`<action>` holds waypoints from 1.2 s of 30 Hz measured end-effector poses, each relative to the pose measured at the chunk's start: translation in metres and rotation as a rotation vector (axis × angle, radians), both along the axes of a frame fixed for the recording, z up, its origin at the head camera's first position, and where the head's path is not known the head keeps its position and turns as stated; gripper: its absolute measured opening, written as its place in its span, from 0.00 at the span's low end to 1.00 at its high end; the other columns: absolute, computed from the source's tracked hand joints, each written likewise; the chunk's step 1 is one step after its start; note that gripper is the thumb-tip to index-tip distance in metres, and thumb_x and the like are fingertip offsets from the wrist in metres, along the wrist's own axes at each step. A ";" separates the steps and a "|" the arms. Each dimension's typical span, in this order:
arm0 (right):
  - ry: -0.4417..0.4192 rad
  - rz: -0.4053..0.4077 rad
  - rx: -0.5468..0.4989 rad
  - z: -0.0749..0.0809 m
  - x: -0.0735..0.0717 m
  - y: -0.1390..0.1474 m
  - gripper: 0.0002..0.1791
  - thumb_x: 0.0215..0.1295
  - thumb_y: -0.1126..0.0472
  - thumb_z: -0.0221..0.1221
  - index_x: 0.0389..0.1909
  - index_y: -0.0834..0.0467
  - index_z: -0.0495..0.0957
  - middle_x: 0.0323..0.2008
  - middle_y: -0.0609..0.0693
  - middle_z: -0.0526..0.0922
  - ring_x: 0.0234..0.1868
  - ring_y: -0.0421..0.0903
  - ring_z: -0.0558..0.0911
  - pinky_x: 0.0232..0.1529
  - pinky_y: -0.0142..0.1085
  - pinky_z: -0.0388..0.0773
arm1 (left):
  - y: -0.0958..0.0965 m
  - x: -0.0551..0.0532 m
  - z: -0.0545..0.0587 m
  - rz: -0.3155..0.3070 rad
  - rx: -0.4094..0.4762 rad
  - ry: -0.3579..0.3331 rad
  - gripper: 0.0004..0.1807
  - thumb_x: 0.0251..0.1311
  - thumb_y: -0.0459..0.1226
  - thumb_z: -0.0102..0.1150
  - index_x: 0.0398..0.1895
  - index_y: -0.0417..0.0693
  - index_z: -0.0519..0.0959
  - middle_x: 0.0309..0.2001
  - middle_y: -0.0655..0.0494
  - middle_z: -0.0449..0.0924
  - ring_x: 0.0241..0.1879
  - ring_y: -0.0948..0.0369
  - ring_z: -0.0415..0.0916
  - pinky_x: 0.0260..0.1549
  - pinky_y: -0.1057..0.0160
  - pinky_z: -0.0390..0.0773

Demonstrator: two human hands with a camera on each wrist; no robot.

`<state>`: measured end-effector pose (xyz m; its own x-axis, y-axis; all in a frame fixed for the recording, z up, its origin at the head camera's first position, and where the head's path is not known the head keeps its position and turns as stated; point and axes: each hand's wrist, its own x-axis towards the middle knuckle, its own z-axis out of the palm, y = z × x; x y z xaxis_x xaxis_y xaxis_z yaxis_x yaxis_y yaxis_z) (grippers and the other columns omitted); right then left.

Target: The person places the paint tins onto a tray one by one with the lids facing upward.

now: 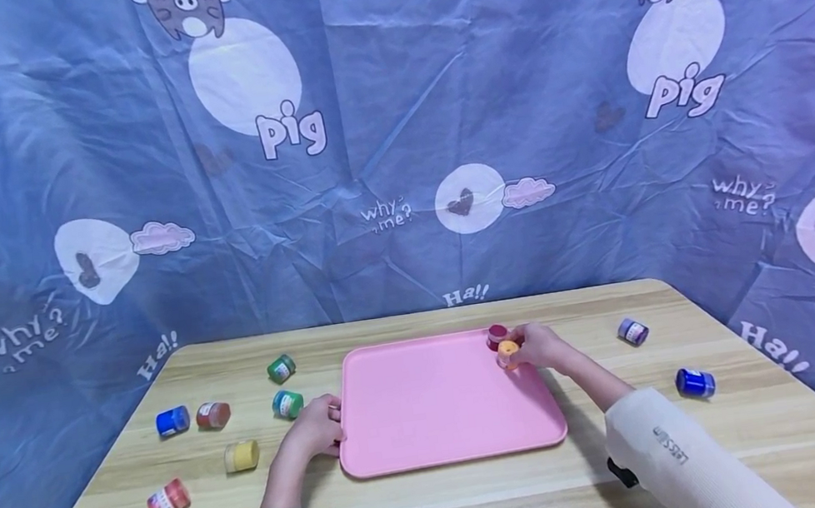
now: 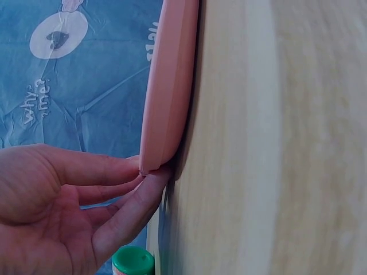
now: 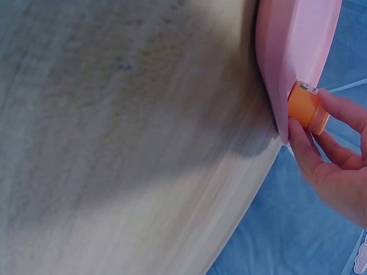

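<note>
A pink tray [image 1: 447,400] lies on the wooden table. My left hand [image 1: 319,425] is at its left edge, and in the left wrist view the thumb and fingers pinch the tray's rim [image 2: 166,103]. At the tray's far right corner my right hand [image 1: 539,346] holds a small orange paint jar [image 1: 509,353] between thumb and fingers. The right wrist view has that orange jar [image 3: 305,107] within the tray's rim, lid turned toward the fingers. Just behind it on the tray stands a dark red paint jar [image 1: 496,336].
Left of the tray lie several paint jars: green [image 1: 281,369], teal green [image 1: 288,404], blue [image 1: 172,421], brown [image 1: 213,415], yellow [image 1: 241,456] and red [image 1: 168,501]. To the right are a purple jar [image 1: 633,331] and a blue one [image 1: 696,383]. A blue printed curtain [image 1: 397,163] hangs behind the table.
</note>
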<state>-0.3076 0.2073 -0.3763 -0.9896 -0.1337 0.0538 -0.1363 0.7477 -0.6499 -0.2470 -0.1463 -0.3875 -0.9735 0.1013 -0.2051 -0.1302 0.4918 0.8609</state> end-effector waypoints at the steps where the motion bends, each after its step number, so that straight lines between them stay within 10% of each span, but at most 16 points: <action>1: -0.001 0.000 0.004 0.000 0.000 0.000 0.19 0.38 0.71 0.66 0.36 0.72 0.77 0.28 0.54 0.78 0.31 0.48 0.74 0.30 0.33 0.74 | -0.001 -0.001 -0.002 -0.002 0.006 0.000 0.27 0.42 0.14 0.48 0.51 0.23 0.64 0.35 0.41 0.69 0.28 0.51 0.74 0.23 0.57 0.80; 7: -0.002 -0.002 0.028 0.000 0.000 0.000 0.18 0.39 0.71 0.66 0.35 0.72 0.76 0.27 0.54 0.77 0.31 0.48 0.74 0.32 0.34 0.73 | -0.005 -0.010 -0.014 -0.027 0.015 0.008 0.26 0.42 0.14 0.48 0.51 0.24 0.64 0.35 0.41 0.69 0.27 0.51 0.75 0.22 0.59 0.80; 20: -0.019 0.024 0.029 0.008 0.004 0.007 0.20 0.42 0.71 0.65 0.39 0.72 0.75 0.31 0.57 0.79 0.34 0.50 0.77 0.32 0.36 0.76 | 0.001 0.002 0.001 -0.006 -0.026 0.009 0.24 0.44 0.14 0.47 0.50 0.22 0.64 0.34 0.41 0.71 0.28 0.53 0.74 0.24 0.59 0.80; 36: 0.155 0.046 0.247 0.042 -0.002 0.089 0.16 0.46 0.69 0.60 0.35 0.76 0.72 0.32 0.69 0.77 0.37 0.63 0.77 0.37 0.49 0.75 | 0.001 0.000 0.000 -0.005 -0.007 0.009 0.26 0.42 0.13 0.48 0.51 0.22 0.64 0.35 0.40 0.70 0.28 0.51 0.75 0.24 0.56 0.80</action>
